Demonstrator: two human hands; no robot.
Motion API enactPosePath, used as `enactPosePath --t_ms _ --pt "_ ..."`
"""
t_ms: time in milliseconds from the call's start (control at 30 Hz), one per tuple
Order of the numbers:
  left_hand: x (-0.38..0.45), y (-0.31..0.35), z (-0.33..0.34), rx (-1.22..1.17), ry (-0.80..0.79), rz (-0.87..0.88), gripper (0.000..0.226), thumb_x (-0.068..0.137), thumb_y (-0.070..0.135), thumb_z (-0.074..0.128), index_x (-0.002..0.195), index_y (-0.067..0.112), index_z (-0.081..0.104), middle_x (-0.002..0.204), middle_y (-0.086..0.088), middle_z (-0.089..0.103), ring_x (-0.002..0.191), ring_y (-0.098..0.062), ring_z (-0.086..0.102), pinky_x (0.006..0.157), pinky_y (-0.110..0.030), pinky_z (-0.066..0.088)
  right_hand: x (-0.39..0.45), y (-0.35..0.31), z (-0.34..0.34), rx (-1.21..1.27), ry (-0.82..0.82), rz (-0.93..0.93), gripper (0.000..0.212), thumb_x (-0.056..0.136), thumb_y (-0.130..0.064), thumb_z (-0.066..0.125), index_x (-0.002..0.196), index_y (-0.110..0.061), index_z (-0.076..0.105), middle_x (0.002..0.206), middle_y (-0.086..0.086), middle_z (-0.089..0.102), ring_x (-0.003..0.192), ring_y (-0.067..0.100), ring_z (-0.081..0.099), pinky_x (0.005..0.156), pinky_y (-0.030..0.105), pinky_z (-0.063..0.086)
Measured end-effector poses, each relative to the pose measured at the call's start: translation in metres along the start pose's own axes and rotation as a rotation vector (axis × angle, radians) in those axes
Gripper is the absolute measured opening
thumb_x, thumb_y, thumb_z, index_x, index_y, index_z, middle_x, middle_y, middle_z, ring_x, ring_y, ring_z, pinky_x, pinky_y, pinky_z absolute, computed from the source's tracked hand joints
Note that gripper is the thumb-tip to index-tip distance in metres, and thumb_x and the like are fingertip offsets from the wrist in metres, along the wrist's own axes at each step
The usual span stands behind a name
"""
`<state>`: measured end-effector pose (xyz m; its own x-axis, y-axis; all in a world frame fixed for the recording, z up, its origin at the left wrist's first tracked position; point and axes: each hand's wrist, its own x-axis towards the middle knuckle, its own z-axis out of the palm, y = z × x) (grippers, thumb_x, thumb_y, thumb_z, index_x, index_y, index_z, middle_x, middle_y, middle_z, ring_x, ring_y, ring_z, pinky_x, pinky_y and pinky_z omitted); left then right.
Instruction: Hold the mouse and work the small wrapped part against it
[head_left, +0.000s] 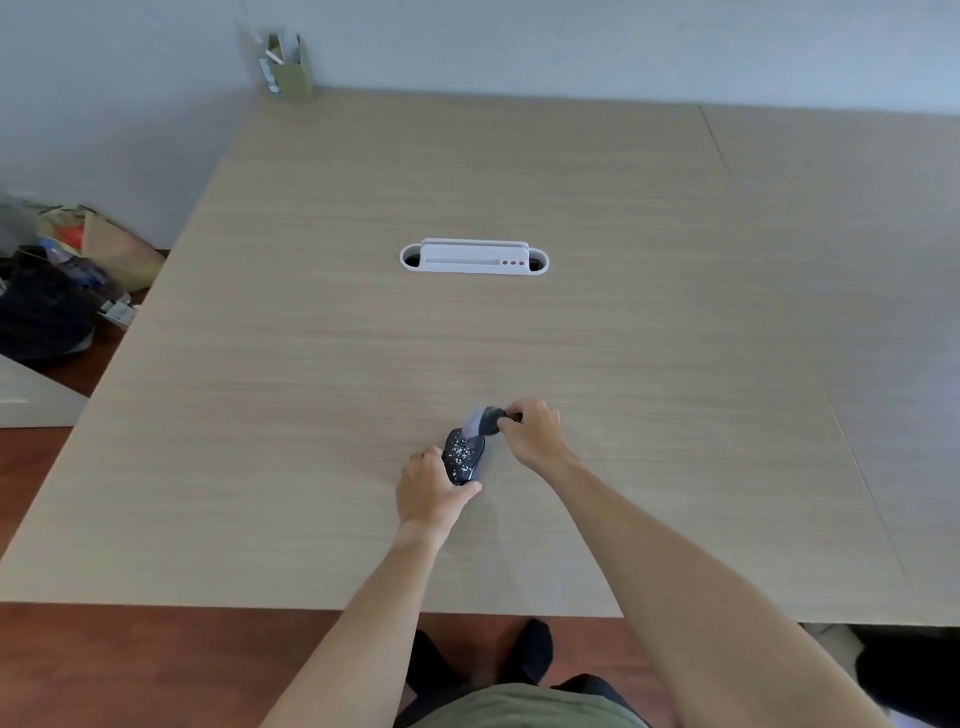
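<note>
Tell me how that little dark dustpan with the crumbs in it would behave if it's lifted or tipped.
The dustpan looks small and rigid, probably light plastic, since the left hand holds it alone. Its loose pale crumbs would likely slide out if tilted forward. The brush in the right hand has blurred bristles, likely soft.

Soft, even daylight fills the scene, with no glare on the pale table (623, 218) and only faint shadows under the hands. The small brush (485, 418) at the grip is smeared by motion blur. Far from the grip the wide-angle lens bends the table edges, and the box (288, 67) at the wall looks soft.
</note>
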<state>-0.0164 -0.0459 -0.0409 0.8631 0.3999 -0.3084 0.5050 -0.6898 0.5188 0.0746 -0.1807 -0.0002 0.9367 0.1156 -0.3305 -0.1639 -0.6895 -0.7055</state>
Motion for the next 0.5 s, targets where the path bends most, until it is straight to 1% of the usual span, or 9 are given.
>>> enactPosePath --t_ms 67,133,167,233,267,300,367,433,500 --pt "0.002 -0.001 0.002 -0.014 -0.011 -0.005 0.045 0.058 0.042 0.081 0.081 0.014 0.054 0.087 -0.002 0.060 0.083 -0.025 0.057 0.062 -0.029 0.039 0.002 -0.012 0.000 0.049 -0.010 0.002 0.020 0.080 -0.003 0.052 0.060 0.001 0.054 0.057 0.007 0.042 0.057 0.021 0.034 0.046 0.027 0.024" --pt "0.005 -0.002 0.004 -0.041 -0.018 -0.015 0.045 0.055 0.042 0.081 0.081 0.014 0.056 0.085 0.000 0.061 0.083 -0.024 0.059 0.061 -0.028 0.039 0.001 -0.018 0.001 0.036 -0.117 0.001 0.016 0.080 -0.005 0.055 0.070 0.005 0.063 0.065 0.009 0.050 0.062 0.022 0.041 0.049 0.030 0.029" --pt "0.006 -0.002 0.005 -0.057 -0.019 -0.021 0.046 0.055 0.042 0.081 0.083 0.014 0.058 0.087 0.001 0.062 0.084 -0.023 0.060 0.062 -0.028 0.041 0.001 -0.019 0.003 0.007 -0.190 0.001 0.015 0.080 -0.006 0.056 0.078 0.004 0.068 0.070 0.010 0.056 0.065 0.022 0.046 0.050 0.029 0.032" --pt "0.007 -0.001 0.005 -0.080 -0.019 -0.038 0.046 0.055 0.037 0.084 0.086 0.013 0.059 0.089 -0.001 0.062 0.084 -0.023 0.060 0.064 -0.028 0.043 0.000 -0.017 0.006 -0.060 -0.297 0.005 0.017 0.080 -0.008 0.057 0.087 -0.001 0.072 0.082 0.014 0.065 0.071 0.023 0.053 0.055 0.029 0.039" --pt "0.006 0.000 0.004 -0.085 -0.015 -0.042 0.046 0.055 0.035 0.085 0.084 0.011 0.058 0.089 -0.003 0.062 0.083 -0.024 0.059 0.063 -0.028 0.042 0.000 -0.016 0.007 -0.086 -0.319 0.007 0.018 0.081 -0.007 0.057 0.090 -0.002 0.072 0.088 0.016 0.067 0.075 0.023 0.054 0.059 0.030 0.042" --pt "0.006 0.001 0.004 -0.091 -0.013 -0.048 0.046 0.055 0.034 0.085 0.082 0.010 0.057 0.088 -0.004 0.062 0.081 -0.025 0.059 0.062 -0.028 0.041 0.000 -0.014 0.008 -0.101 -0.326 0.007 0.019 0.081 -0.007 0.056 0.092 -0.002 0.072 0.093 0.017 0.068 0.078 0.024 0.055 0.062 0.031 0.044" --pt "0.007 0.001 0.005 -0.116 -0.016 -0.063 0.046 0.055 0.033 0.086 0.080 0.009 0.056 0.086 -0.006 0.061 0.079 -0.026 0.059 0.059 -0.028 0.039 0.000 -0.012 0.006 -0.115 -0.331 0.014 0.020 0.081 -0.004 0.055 0.093 -0.003 0.072 0.096 0.016 0.068 0.080 0.024 0.056 0.061 0.030 0.044" --pt "0.007 0.000 0.006 -0.136 -0.025 -0.065 0.046 0.053 0.033 0.086 0.078 0.010 0.055 0.084 -0.006 0.062 0.077 -0.026 0.060 0.058 -0.027 0.038 0.002 -0.013 0.001 -0.148 -0.323 0.026 0.022 0.078 -0.001 0.051 0.090 -0.002 0.070 0.095 0.016 0.066 0.079 0.027 0.057 0.059 0.030 0.043" --pt "0.009 -0.003 0.008 -0.140 -0.033 -0.060 0.045 0.051 0.035 0.084 0.074 0.012 0.053 0.082 -0.008 0.063 0.074 -0.027 0.061 0.055 -0.026 0.036 0.004 -0.016 -0.006 -0.211 -0.313 0.031 0.023 0.074 0.003 0.045 0.085 0.004 0.065 0.090 0.017 0.062 0.072 0.030 0.054 0.058 0.033 0.041"
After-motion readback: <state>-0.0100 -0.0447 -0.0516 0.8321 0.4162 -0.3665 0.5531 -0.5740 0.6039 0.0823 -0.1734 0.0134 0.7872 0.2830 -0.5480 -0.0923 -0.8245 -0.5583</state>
